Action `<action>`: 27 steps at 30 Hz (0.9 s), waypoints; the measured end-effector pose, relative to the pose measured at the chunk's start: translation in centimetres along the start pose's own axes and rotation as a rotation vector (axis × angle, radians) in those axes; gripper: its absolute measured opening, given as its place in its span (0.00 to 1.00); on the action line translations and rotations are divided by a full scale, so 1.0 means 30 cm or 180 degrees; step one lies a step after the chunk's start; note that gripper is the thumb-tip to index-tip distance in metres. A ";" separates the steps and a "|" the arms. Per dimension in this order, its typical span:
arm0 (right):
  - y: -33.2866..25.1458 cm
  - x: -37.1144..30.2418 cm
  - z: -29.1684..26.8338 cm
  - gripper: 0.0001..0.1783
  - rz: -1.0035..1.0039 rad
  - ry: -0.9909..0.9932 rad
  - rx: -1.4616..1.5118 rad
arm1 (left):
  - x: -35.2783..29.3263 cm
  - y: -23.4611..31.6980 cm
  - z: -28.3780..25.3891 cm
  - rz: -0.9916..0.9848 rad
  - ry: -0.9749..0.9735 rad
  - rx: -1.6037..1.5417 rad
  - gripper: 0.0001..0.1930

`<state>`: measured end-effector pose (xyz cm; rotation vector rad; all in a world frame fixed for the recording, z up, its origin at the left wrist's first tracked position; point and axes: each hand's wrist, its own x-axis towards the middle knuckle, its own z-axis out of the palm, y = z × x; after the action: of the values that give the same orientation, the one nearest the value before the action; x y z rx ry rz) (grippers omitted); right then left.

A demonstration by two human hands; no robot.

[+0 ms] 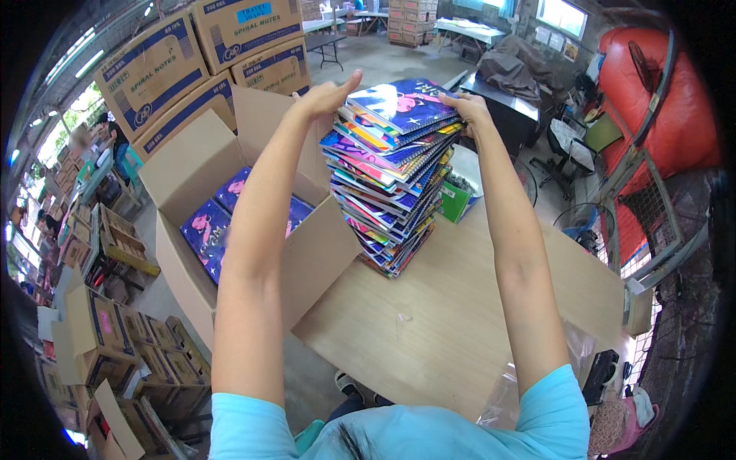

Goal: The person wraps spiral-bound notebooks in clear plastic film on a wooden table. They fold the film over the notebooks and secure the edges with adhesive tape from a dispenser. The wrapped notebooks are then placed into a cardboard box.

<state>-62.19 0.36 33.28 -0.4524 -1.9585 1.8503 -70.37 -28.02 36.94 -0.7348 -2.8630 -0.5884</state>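
Note:
A tall, uneven stack of spiral notebooks (pixel 387 192) with colourful covers stands on the wooden table, in front of me. My left hand (pixel 326 98) is at the upper left side of the stack, its thumb stretched up and off the covers. The rest of its fingers are hidden behind the notebooks. At the upper right corner, my right hand (pixel 469 110) grips the edge of the top notebooks, thumb over the dark blue cover. Left of the stack, an open cardboard box (pixel 184 261) holds more notebooks (pixel 205 230) with dark blue and pink covers.
The wooden table (pixel 460 307) spreads before me, with clear plastic (pixel 502 399) near its front edge. A green-and-white box (pixel 458 198) sits behind the stack. Closed cartons (pixel 249 34) are piled beyond the open box; more boxes (pixel 111 326) stand lower left.

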 end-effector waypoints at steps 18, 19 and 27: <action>-0.022 -0.493 0.170 0.25 0.0888 0.0180 0.1285 | -0.290 -0.066 0.033 -0.0662 -0.0741 -0.2697 0.51; -0.011 -0.483 0.177 0.24 0.0901 0.0089 0.1342 | -0.282 -0.048 0.014 -0.0539 -0.0732 -0.2734 0.51; 0.035 -0.416 0.041 0.20 0.0904 -0.0316 0.1362 | -0.214 0.093 -0.025 0.0083 -0.1558 -0.3812 0.51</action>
<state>-52.06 -6.84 31.32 -0.5300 -1.5492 2.4357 -63.38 -28.86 37.19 -1.1218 -2.5894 -2.4667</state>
